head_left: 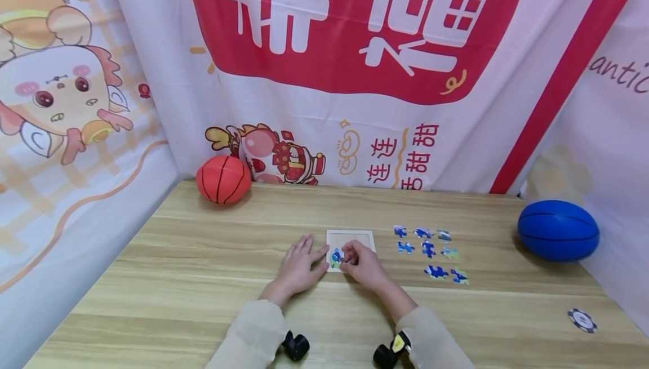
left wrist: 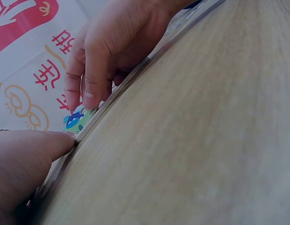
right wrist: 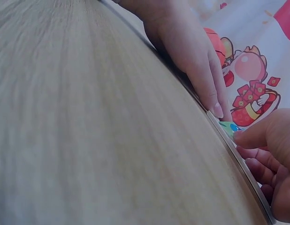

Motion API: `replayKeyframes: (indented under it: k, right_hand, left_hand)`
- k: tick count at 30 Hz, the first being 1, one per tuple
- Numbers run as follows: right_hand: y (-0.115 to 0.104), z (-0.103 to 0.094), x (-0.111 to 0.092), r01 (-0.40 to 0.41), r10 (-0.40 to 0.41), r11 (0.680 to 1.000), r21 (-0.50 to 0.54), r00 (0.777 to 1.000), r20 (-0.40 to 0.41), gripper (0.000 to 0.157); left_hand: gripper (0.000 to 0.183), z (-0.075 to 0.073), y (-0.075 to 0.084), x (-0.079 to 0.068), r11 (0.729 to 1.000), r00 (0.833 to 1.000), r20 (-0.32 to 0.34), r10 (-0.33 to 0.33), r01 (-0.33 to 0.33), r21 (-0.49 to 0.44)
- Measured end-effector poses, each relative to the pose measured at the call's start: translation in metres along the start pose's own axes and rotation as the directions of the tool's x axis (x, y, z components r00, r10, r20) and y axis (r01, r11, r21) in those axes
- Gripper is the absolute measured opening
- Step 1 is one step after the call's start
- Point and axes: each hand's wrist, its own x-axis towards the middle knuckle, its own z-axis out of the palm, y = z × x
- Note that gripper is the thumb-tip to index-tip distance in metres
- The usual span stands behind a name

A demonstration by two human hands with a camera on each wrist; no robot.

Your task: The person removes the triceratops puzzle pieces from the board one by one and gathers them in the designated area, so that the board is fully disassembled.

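A small square puzzle tray [head_left: 350, 232] with a pale rim lies on the table. In its near left corner sits a blue and green puzzle piece [head_left: 336, 258], also visible in the left wrist view. My left hand [head_left: 300, 266] rests beside the tray with fingers extended, its thumb and a fingertip at the left rim. Over the tray, my right hand [head_left: 366, 266] has curled fingers and pinches a puzzle piece between thumb and index finger, right beside the corner piece; the fingers mostly hide it. In the right wrist view, the right thumb [right wrist: 253, 137] touches the coloured printed surface.
Several loose puzzle pieces [head_left: 428, 249] are laid out in rows right of the tray. A red ball [head_left: 223, 179] stands at the back left, a blue ball [head_left: 558, 230] at the right. A round chip [head_left: 582, 320] lies near the right edge. Printed cloth hangs behind the table.
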Motion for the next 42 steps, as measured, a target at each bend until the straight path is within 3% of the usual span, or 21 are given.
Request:
replayKeyframes:
  k: [11,17,21,24,28,31,42]
  right_hand:
    - [0.001,-0.003,0.000,0.031,-0.027,0.997,-0.070,0.998,0.052,0.031]
    - [0.004,-0.010,-0.001,0.008,-0.007,1.000,-0.013,0.999,0.052,0.034]
    - [-0.015,-0.025,-0.012,-0.013,0.012,0.998,0.065,1.000,0.013,0.033]
    - [-0.014,-0.035,-0.015,-0.031,0.033,0.995,0.091,0.999,-0.012,0.033]
    - [0.006,-0.049,-0.017,-0.079,0.081,0.993,0.088,0.997,-0.020,0.034]
    - [0.008,-0.064,-0.023,-0.112,0.115,0.990,0.080,0.993,-0.033,0.036]
    - [0.030,-0.118,-0.055,-0.097,0.093,0.995,-0.023,0.988,-0.126,0.037]
  left_hand:
    - [0.045,0.001,0.000,0.000,1.000,1.000,-0.007,-0.001,0.001,0.002]
    - [0.046,-0.001,0.001,0.000,1.000,1.000,0.000,-0.005,0.005,0.004]
    - [0.046,-0.001,0.001,0.000,1.000,1.000,0.004,-0.010,0.010,0.004]
    - [0.046,-0.001,0.002,0.000,1.000,1.000,0.006,-0.017,0.017,0.002]
    - [0.046,-0.001,0.001,-0.001,1.000,1.000,0.006,-0.019,0.019,-0.007]
    - [0.046,-0.001,0.001,-0.001,1.000,1.000,0.002,-0.011,0.011,-0.012]
    - [0.046,-0.001,0.000,-0.001,1.000,1.000,0.003,-0.014,0.014,-0.008]
